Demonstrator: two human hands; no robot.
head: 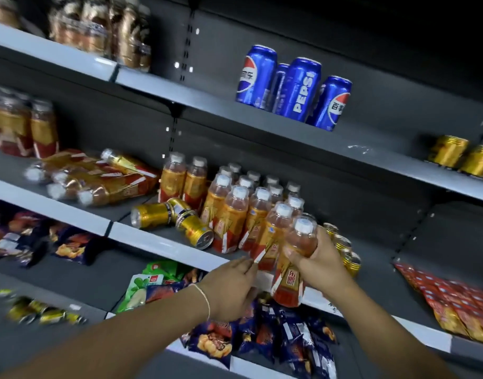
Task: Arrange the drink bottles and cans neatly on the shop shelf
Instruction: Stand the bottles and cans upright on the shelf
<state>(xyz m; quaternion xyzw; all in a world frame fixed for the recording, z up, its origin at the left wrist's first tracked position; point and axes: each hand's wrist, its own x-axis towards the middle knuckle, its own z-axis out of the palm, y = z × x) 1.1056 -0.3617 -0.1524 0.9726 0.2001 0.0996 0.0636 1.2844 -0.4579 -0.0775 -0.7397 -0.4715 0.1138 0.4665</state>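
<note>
Well, on the middle shelf [158,243] several toppled bottles [98,179] lie at the left, gold cans [177,220] lie on their sides beside them, and then comes a block of upright bottles [251,212]. In front, the left hand [232,288] has its fingers stretched out, tips touching the label of a tilted bottle [289,285] at the shelf's front edge. The right hand [319,258] grasps its shoulder.

Right hand [315,259] curled, left [229,288] seemingly flat
</note>
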